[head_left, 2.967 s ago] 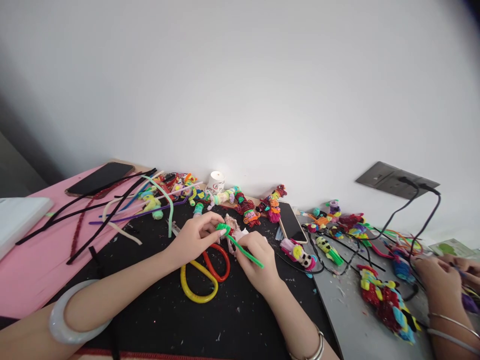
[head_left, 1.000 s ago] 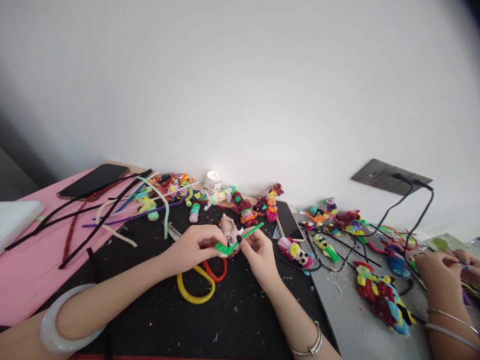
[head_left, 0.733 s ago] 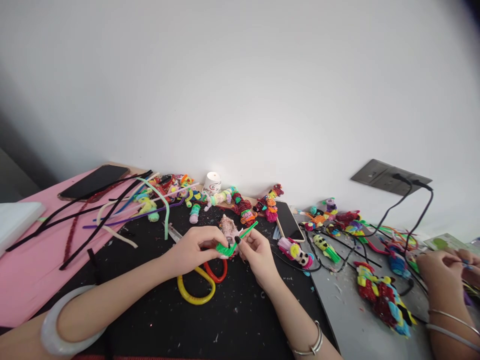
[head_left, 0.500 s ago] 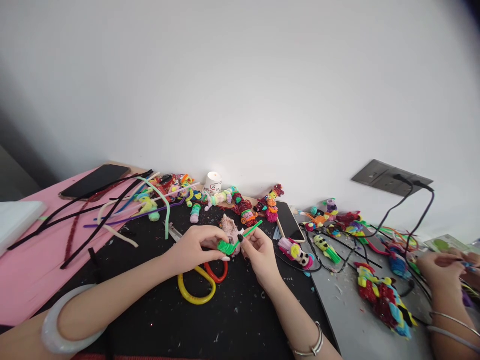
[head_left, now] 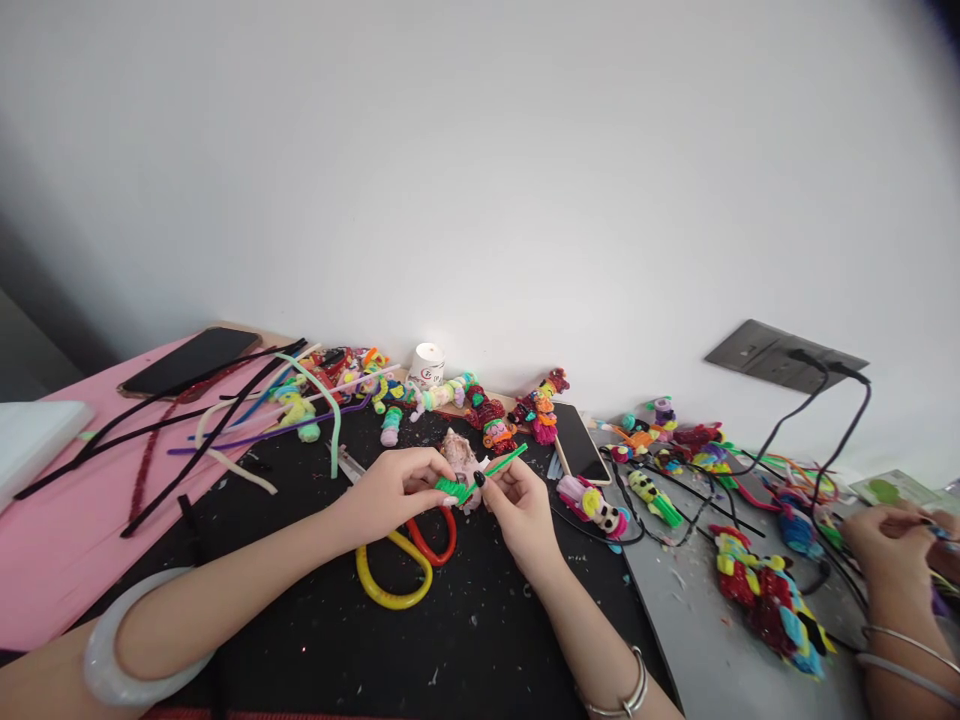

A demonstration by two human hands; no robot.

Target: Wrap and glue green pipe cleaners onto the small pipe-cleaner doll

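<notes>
My left hand (head_left: 405, 490) is closed around a small coil of green pipe cleaner (head_left: 453, 490), pinching it between thumb and fingers. The free end of that same pipe cleaner runs up to the right, and my right hand (head_left: 517, 505) pinches it between thumb and forefinger. Behind my hands lies a pale pinkish, shell-like piece (head_left: 459, 452), partly hidden by them. Scissors with one yellow and one red handle (head_left: 395, 572) rest on the black mat (head_left: 465, 650), their blades partly covered by my left hand.
Several pipe cleaners (head_left: 225, 430) spread over the pink sheet (head_left: 45, 560) at left, near a phone (head_left: 191, 362). Pipe-cleaner dolls (head_left: 491, 418) and a paper cup (head_left: 427, 366) line the wall. Right, another person's hand (head_left: 889, 545) works beside more dolls (head_left: 772, 600) and black cables (head_left: 780, 440).
My left fingers have shifted slightly on the green coil, covering more of it. The pipe cleaner's free end still sits in my right hand, tilted slightly flatter.
</notes>
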